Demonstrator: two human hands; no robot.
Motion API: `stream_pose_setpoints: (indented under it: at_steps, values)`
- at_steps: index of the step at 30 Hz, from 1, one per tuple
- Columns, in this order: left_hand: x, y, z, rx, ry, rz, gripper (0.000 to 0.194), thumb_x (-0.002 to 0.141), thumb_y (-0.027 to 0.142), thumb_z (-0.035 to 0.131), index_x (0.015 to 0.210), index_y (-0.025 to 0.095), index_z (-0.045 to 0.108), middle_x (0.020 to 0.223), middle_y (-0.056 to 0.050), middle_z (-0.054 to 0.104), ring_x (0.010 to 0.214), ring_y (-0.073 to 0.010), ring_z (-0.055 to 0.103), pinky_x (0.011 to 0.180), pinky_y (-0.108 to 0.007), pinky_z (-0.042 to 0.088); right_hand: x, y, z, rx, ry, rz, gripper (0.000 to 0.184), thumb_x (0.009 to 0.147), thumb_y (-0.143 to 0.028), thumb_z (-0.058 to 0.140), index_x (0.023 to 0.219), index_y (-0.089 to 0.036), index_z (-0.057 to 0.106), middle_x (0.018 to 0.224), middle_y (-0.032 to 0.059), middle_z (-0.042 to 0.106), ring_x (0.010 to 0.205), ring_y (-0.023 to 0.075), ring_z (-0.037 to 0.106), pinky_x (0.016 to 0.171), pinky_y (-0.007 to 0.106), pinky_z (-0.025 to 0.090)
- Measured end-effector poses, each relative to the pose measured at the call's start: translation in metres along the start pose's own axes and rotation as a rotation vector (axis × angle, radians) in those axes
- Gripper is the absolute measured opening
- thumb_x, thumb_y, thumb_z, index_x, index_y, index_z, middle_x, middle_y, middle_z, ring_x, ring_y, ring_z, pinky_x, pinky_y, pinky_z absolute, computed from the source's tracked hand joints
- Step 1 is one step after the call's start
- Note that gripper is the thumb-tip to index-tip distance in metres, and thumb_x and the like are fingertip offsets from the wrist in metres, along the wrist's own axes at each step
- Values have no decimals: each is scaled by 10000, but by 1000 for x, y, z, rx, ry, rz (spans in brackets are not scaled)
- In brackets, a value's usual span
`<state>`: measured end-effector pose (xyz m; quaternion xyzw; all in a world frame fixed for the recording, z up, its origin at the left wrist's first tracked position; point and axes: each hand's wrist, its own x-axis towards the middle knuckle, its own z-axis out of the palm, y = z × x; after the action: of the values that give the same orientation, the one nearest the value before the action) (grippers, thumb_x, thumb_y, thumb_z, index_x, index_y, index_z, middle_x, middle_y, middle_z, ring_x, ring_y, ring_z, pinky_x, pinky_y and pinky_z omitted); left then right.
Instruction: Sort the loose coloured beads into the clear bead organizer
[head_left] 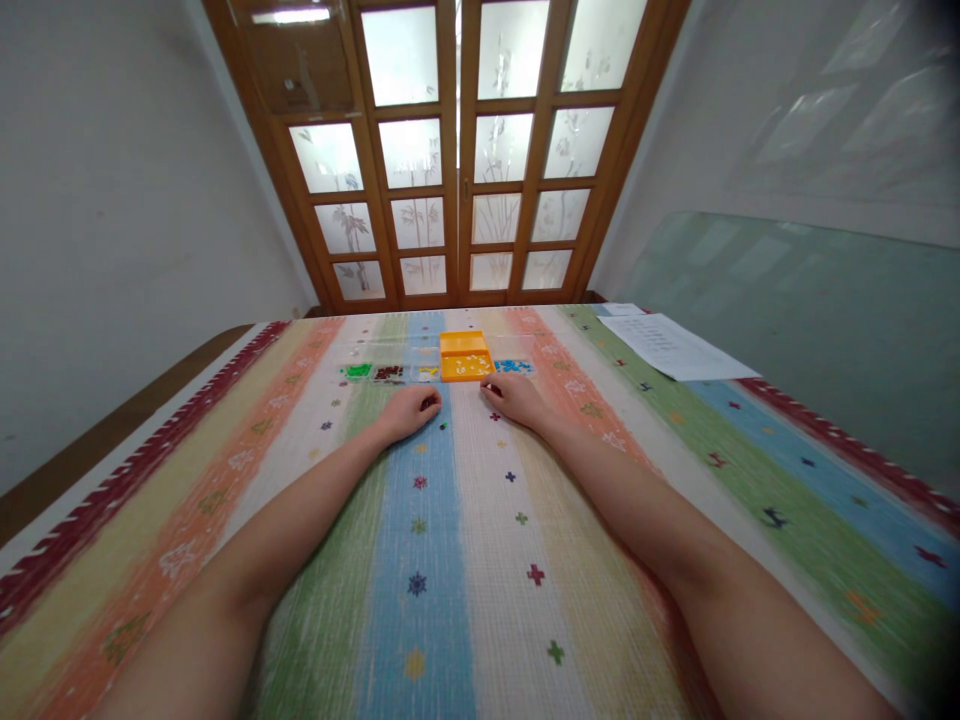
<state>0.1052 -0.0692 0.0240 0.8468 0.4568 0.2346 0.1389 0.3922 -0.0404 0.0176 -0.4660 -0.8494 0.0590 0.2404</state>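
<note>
An open orange-yellow plastic box (464,342) stands on the cloth, its lid tipped back and small white pieces (474,366) in its base. My right hand (516,398) is at the box's near right corner, thumb and fingers pinched together; anything between them is too small to make out. Left of the box, my left hand (409,412) rests on the cloth with fingers curled, their contents hidden. Small green pieces (358,371), dark brown pieces (389,373) and yellow pieces (428,373) lie in clear containers on the left, blue pieces (514,367) on the right.
A striped, patterned cloth (495,600) covers the table. A tiny dark and green spot (443,426) shows beside my left hand. Printed paper sheets (667,345) lie at the far right. Beyond the table stand wood-framed glass doors (459,230); a pale green panel (810,320) leans at right.
</note>
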Motion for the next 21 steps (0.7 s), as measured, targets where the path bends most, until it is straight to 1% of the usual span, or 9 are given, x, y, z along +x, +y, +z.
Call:
stream_pose_setpoints:
  at_steps: [3,5,8,11,13,16,21]
  values:
    - [1,1,4,14,43,10,112,899,251,586,910,210,689,905,-44,702,836,-198,603,769,-310,441,-1,-10,1,10,-45,-62,226,993,-285,541,1056,-220,748,996,67,746,919,207,649,843,303,447]
    - [1,-2,4,12,85,-19,109,900,250,583,909,210,684,905,-40,703,835,-199,600,777,-313,442,-1,-21,2,21,-66,-148,234,992,-298,553,1109,-227,744,1043,78,730,1003,224,632,913,336,455]
    - [1,-11,0,13,163,-95,110,901,258,573,878,210,668,863,-35,699,795,-197,587,740,-310,429,-1,-37,7,52,-83,-307,287,1003,-323,557,1232,-245,710,1227,95,678,1187,242,573,1046,395,432]
    - [2,-22,-3,26,248,-165,107,888,245,566,872,210,666,859,-47,708,787,-207,583,717,-316,417,-2,-50,13,80,-124,-405,360,1012,-326,553,1352,-260,650,1408,101,597,1299,244,527,1114,423,399]
    - [2,-28,-3,38,273,-199,109,873,232,567,870,208,673,854,-54,711,778,-214,583,711,-323,414,-2,-54,17,65,-156,-419,395,1021,-339,543,1402,-265,619,1465,106,566,1341,255,510,1136,444,377]
    - [2,-35,-1,34,274,-230,122,864,232,565,868,208,684,851,-56,716,771,-217,586,713,-327,418,-1,-56,21,24,-192,-401,433,1044,-378,509,1461,-284,573,1512,101,539,1383,266,488,1152,464,344]
    - [2,-36,2,58,271,-197,163,893,258,545,855,206,695,863,-64,715,803,-222,605,731,-331,423,5,-57,22,-38,-238,-405,461,1064,-431,464,1505,-314,526,1551,86,511,1412,271,467,1152,471,306]
